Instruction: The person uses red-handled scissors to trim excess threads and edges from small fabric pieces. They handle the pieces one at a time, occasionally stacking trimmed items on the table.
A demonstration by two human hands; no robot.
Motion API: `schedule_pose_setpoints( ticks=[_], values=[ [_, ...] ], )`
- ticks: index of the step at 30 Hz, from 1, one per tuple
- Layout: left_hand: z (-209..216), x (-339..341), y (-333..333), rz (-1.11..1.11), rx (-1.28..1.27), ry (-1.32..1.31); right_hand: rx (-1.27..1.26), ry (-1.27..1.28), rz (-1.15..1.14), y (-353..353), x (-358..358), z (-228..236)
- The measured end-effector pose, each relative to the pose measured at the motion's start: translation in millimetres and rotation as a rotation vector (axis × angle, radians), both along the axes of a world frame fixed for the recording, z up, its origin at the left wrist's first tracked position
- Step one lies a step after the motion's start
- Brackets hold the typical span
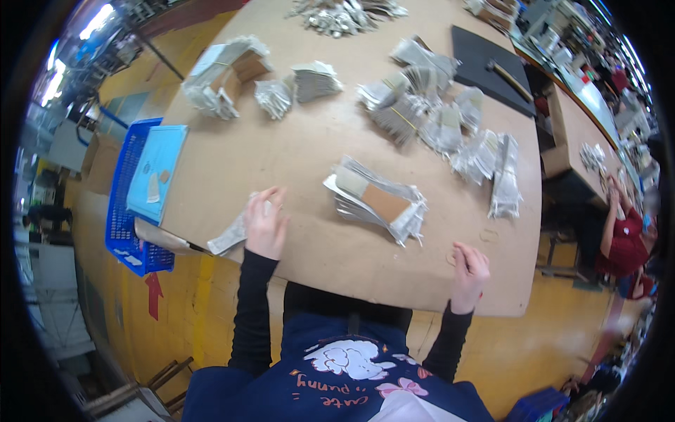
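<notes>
My left hand [266, 225] is at the table's near left edge, fingers loosely bent and apart, with nothing seen in them. Beside and partly under it lies a strip of pale grey-white material [230, 238]. My right hand [470, 276] is near the front right edge, its thumb and fingers drawn together. A thin rubber band [451, 259] shows at its fingertips. Between my hands, apart from both, a stack of pale grey-white fabric pieces [351, 205] with a brown card piece [385, 203] on top lies on the table. Another rubber band [488, 235] lies flat beyond my right hand.
Several bundles of pale pieces [401, 116] lie farther back, some banded. A black board [485, 67] with a hammer-like tool [510, 79] is at the back right. A blue basket [116, 211] with a light-blue folder [158, 169] is at left. A person [626, 235] sits at another table.
</notes>
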State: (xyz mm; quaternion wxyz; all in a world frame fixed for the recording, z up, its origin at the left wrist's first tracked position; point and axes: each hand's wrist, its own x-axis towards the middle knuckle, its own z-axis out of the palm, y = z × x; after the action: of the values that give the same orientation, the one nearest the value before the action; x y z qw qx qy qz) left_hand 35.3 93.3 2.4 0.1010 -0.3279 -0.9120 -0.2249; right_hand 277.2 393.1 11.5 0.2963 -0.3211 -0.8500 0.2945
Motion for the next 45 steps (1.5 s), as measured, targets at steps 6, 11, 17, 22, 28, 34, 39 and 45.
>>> schedule_pose_setpoints(
  ticks=[6,11,17,22,28,34,39,45],
  values=[
    [-4,37,117,-0.445,0.112,-0.047,0.109,-0.044,0.213,-36,-5,8],
    [-3,21,141,-0.501,0.072,0.027,0.104,-0.065,0.231,-37,10,12],
    [10,37,103,-0.488,0.363,0.101,-0.085,0.001,0.085,-35,10,5],
    [-8,77,75,-0.546,0.294,-0.043,-0.155,-0.021,0.204,-39,-12,3],
    [-27,101,66,-0.581,0.240,-0.172,-0.023,-0.083,0.475,-51,-25,-3],
    [-27,89,74,-0.496,0.082,-0.177,0.028,-0.248,0.588,-59,-7,-18],
    [-21,72,75,-0.501,0.090,-0.152,-0.012,-0.252,0.530,-68,6,-24],
    [-9,63,103,-0.345,0.125,0.046,-0.047,-0.213,0.477,-63,4,-19]
  ],
)
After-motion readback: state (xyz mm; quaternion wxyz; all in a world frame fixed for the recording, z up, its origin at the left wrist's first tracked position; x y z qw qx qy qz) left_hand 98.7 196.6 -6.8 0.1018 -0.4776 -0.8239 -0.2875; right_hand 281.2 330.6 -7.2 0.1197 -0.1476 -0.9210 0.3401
